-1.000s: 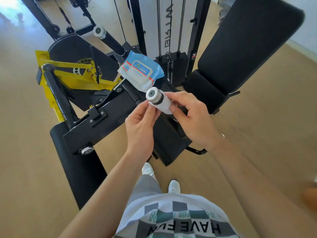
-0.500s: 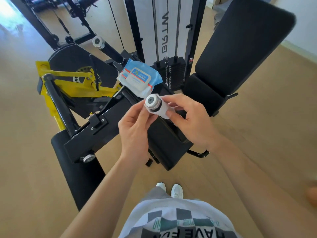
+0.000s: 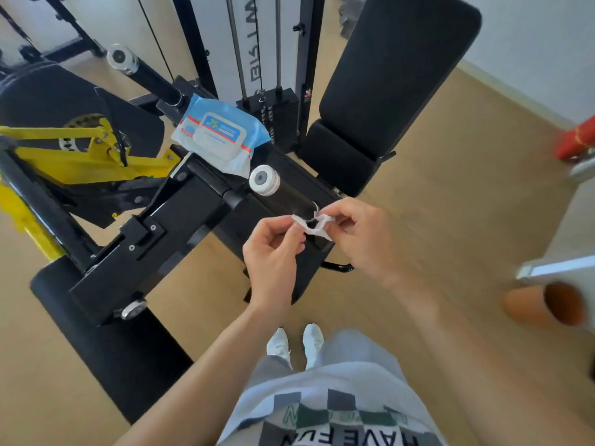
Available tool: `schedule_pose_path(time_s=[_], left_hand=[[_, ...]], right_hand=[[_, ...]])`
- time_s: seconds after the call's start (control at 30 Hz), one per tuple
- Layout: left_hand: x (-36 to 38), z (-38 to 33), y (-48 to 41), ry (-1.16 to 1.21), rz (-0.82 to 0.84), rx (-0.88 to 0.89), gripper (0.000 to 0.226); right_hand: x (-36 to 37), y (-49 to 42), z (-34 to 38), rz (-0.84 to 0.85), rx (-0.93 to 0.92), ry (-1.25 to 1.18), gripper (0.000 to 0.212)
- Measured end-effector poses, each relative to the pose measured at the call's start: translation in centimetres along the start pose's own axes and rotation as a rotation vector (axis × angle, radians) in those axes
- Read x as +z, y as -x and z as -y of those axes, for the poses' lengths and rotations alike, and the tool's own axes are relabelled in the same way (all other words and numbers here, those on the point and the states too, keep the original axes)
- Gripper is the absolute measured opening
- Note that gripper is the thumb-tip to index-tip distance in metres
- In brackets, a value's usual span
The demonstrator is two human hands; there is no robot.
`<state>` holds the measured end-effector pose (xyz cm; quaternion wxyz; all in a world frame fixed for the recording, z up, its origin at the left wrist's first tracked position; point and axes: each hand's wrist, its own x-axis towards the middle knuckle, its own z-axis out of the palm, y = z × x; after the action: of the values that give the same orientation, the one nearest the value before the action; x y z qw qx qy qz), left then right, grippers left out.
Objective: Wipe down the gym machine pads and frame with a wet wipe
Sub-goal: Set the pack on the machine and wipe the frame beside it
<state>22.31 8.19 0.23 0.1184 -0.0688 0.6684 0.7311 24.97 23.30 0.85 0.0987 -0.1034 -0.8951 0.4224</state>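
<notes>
Here, crumpled wipe, left hand, right hand

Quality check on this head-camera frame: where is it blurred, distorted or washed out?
Head view: centre fairly sharp, the wipe pack and the wet wipe pinched between left hand and right hand distinct; right hand slightly smeared; right edge heavily blurred, so the red object and orange object cannot be identified; wide-angle distortion tilts the back pad outward; top left looks pale and bright.
</notes>
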Motion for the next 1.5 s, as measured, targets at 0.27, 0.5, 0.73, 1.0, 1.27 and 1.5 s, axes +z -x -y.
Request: schedule_pose_path(time_s=[0.27, 0.5, 0.73, 1.0, 1.27, 1.5], left_hand=[[2.8, 0.7, 2.1, -0.032, 0.115, 0.018, 0.005], [8.1, 1.8, 1.3, -0.472, -0.051, 0.335, 0.023], [11.6, 4.1, 1.0, -1.057, -0.356, 0.558, 0.032], [13.3, 4.9, 1.2, -1.376, -0.488, 0.428, 0.045], [13.6, 6.2, -0.5, -1.267, -0.690, 0.593, 0.027], [14.1, 7.2, -1.5, -1.130, -0.771, 0.598, 0.027]], right_hand=[[-3.7, 2.4, -2.9, 0.069, 0.220, -0.474, 0.023], [-8.7, -0.3, -10.3, 0.079, 0.379, -0.685, 0.022], [-11.1, -6.8, -14.2, 0.255, 0.308, -0.616, 0.017], [-6.4, -6.7, -14.0, 0.772, -0.084, -0.430, 0.053], [-5.3, -9.3, -13.9, 0.909, -0.125, -0.416, 0.059], [-3.0, -15.7, -13.4, 0.897, -0.390, -0.295, 0.048]])
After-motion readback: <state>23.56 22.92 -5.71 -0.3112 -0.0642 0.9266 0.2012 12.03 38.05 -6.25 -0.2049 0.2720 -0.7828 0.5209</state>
